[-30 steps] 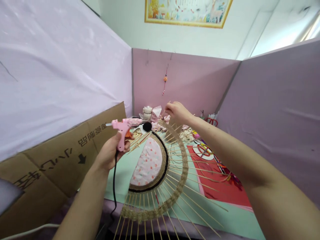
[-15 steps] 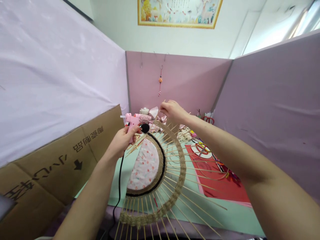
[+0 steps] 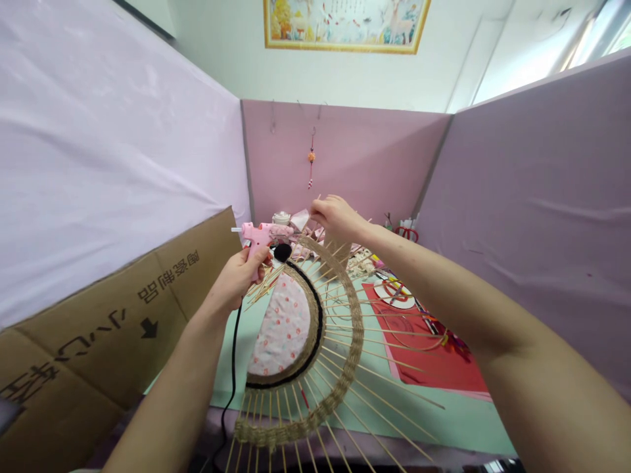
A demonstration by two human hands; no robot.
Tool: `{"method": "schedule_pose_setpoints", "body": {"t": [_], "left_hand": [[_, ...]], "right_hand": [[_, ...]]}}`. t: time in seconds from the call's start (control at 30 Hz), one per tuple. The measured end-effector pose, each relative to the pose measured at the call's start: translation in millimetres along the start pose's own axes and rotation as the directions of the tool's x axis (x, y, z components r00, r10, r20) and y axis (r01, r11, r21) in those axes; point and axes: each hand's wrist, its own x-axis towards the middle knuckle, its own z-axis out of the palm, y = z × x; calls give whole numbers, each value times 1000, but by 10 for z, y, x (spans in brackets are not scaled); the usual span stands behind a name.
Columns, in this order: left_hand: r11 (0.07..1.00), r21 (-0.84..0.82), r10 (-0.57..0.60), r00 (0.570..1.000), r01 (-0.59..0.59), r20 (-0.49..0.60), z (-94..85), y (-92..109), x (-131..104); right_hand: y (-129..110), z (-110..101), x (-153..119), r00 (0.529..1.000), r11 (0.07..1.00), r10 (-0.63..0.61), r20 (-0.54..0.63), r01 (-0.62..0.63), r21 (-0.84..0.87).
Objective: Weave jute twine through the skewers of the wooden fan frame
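My left hand is wrapped round the handle of a pink glue gun, whose nozzle side points right. My right hand pinches the upper end of a thin stick near the top of the woven piece. That piece is a half round of floral fabric edged with a black braid, with many thin sticks fanning outward through a wide tan woven band. A round black pad lies at the braid's upper end. The glue gun's tip is hard to make out against the clutter.
At the left stands a cardboard sheet. Red paper and a white disc with tools lie at the right of the green tabletop. Loose sticks, a jar and fabric scraps sit behind. A black cord hangs from the glue gun.
The whole view has shifted slightly, so everything appears a little further left. Both hands keep their grips, with hardly any movement relative to the woven piece.
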Motion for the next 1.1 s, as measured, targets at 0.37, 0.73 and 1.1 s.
{"method": "schedule_pose_setpoints", "body": {"t": [0.37,0.73,1.1], "left_hand": [[999,-44,-17,1000,17,-9,4,5,-9],[1000,-5,-19,1000,19,0,-21,-22,21],[1000,-17,-5,1000,5,18,-38,-67,45]], "right_hand": [[-49,-44,10,999,999,23,31,-22,-24],[-56,-46,12,1000,1000,13,19,-12,-18],[-51,-46,7,1000,1000,18,24,-17,-17]]}}
